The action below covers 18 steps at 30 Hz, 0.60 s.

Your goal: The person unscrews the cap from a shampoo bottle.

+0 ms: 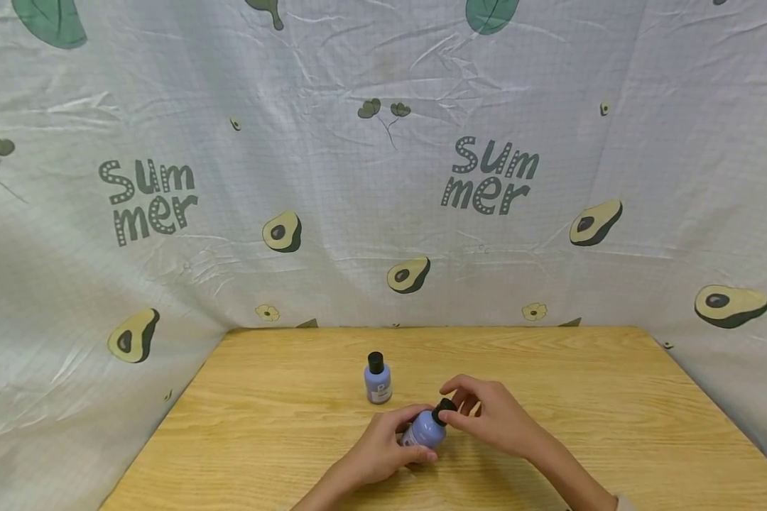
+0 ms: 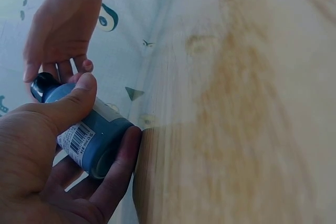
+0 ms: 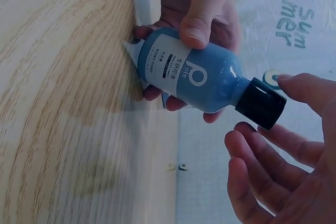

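My left hand (image 1: 415,438) grips a small blue bottle (image 1: 425,428) round its body and holds it tilted just above the wooden table (image 1: 581,397). The left wrist view shows the thumb on top and the fingers (image 2: 123,161) under the bottle (image 2: 86,135). My right hand (image 1: 455,413) pinches its black cap (image 1: 444,409). In the right wrist view the right fingertips (image 3: 291,83) lie about the cap (image 3: 261,103), and the bottle (image 3: 194,77) shows a white label. A second blue bottle (image 1: 378,380) with a black cap stands upright just behind, apart from both hands.
A white cloth (image 1: 383,177) printed with avocados and "Summer" hangs behind the table and at both sides. Bare wood (image 1: 243,426) lies left and right of the hands.
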Available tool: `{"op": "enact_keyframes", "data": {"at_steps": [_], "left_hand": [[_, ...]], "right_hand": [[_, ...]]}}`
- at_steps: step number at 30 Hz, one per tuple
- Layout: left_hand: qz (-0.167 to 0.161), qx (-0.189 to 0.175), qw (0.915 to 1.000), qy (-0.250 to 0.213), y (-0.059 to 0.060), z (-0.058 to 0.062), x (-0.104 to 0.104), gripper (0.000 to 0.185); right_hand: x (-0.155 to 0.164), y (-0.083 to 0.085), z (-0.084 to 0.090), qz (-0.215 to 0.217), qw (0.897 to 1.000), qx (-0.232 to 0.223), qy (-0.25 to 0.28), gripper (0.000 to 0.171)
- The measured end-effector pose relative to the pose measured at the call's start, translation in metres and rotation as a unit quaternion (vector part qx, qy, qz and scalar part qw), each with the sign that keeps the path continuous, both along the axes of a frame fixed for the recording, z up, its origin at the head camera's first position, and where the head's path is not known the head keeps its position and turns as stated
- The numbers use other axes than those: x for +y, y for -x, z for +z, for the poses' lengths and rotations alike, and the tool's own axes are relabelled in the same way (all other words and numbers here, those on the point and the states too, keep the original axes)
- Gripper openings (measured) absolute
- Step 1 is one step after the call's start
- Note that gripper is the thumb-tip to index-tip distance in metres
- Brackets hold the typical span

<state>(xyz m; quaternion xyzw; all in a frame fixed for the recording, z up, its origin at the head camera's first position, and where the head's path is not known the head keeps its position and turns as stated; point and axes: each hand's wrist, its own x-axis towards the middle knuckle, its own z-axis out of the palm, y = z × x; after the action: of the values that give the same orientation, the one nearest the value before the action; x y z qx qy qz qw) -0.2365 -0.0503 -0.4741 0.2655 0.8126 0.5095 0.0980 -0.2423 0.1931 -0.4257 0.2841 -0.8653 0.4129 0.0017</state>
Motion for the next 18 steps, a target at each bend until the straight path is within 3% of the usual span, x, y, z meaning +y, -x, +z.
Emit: {"op": "enact_keyframes", "data": {"at_steps": [5, 14, 18], "left_hand": [[0.0, 0.004, 1.0, 0.001, -0.0006, -0.0005, 0.0, 0.058], [-0.005, 0.005, 1.0, -0.003, -0.0007, -0.0012, -0.0001, 0.058], [-0.005, 0.004, 1.0, -0.004, -0.0013, -0.0011, -0.001, 0.058]], "right_hand": [[0.0001, -0.0007, -0.0002, -0.009, 1.0, 0.0, 0.003, 0.026], [0.002, -0.0007, -0.0008, 0.041, 0.999, 0.021, 0.023, 0.019], [0.0011, -0.001, -0.001, 0.038, 0.999, 0.031, 0.013, 0.024]]}}
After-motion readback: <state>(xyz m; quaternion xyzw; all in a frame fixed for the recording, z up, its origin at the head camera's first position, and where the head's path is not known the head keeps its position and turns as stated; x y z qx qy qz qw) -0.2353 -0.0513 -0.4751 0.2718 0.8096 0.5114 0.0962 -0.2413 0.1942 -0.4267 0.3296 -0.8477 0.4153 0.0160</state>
